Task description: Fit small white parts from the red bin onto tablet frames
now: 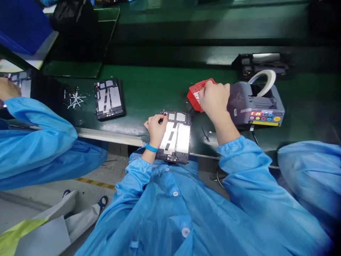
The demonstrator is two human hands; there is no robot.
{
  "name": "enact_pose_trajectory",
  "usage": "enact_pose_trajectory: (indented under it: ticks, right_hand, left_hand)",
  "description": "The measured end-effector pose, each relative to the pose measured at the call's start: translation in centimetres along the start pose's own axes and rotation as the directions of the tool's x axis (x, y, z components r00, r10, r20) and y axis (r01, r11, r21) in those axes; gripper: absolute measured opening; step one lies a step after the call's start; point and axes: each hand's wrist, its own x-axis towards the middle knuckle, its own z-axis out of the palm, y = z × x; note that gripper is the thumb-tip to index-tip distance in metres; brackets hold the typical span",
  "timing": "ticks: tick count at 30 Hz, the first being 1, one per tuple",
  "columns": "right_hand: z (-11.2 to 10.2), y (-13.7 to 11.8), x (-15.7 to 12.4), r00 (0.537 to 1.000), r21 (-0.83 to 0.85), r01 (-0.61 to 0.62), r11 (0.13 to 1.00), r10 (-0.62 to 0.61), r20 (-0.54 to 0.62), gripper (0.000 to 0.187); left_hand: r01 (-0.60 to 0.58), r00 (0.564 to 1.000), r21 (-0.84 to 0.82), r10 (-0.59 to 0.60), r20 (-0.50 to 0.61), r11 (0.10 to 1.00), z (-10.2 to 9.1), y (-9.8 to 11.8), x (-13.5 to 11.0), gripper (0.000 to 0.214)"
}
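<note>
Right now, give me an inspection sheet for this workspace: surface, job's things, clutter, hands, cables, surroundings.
Surface: dark green bench, glossy, with a pale strip along its near edge.
Job's things: open device panel at the near edge; red tray; grey tape dispenser with a white tape roll.
Clutter: second panel to the left; white scraps beside it; small dark tool.
Hands: left hand rests on the open device panel's left edge; right hand is at the red tray, grip hidden.
Cables: dark cable looping below the bench edge.
Surroundings: co-workers' blue sleeves on both sides; blue bin top left.
</note>
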Motion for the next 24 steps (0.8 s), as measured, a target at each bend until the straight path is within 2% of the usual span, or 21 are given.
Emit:
enact_pose_trajectory:
  ticks: [2, 4, 7, 10, 14, 19, 24]
  right_hand:
    - [-0.6, 0.9, 0.5, 0.998, -0.098, -0.042, 0.994, 0.047, 0.051, 0.039]
    - [-0.7, 0.2, -0.2, 0.998, -0.064, 0.046, 0.997, -0.043, 0.046, 0.047]
    - [0.0, -3.0, -3.0, 0.956, 0.19, 0.277, 0.942, -0.289, 0.04, 0.04]
    - [1.5, -6.3, -5.7, 0.905, 0.428, 0.335, 0.839, -0.413, 0.1, 0.033]
    - [3.1, -7.9, -6.8, 0.921, 0.562, 0.253, 0.787, -0.374, 0.109, 0.033]
    - [3.5, -7.6, -6.8, 0.935, 0.63, 0.178, 0.756, -0.33, 0.132, 0.034]
    - [4.2, -7.5, -6.9, 0.946, 0.662, 0.133, 0.737, -0.294, 0.136, 0.032]
  left_hand:
    - [0.003, 1.0, -0.002, -0.003, -0.004, 1.0, 0.0, 0.1, 0.1, 0.021]
    - [0.0, 1.0, -0.003, 0.0, -0.001, 1.0, -0.1, 0.1, 0.3, 0.02]
    - [-0.022, 1.0, 0.003, 0.022, 0.011, 1.0, 0.0, -0.2, 0.5, 0.018]
    - [-0.064, 0.998, 0.034, 0.063, 0.032, 0.997, 0.1, -0.7, 0.9, 0.015]
    - [-0.154, 0.986, 0.092, 0.146, 0.083, 0.984, -0.2, -1.3, 1.8, 0.014]
    - [-0.318, 0.944, 0.118, 0.303, 0.132, 0.941, -0.7, -2.1, 3.0, 0.024]
    - [-0.402, 0.909, 0.129, 0.378, 0.177, 0.907, -0.8, -2.6, 3.4, 0.027]
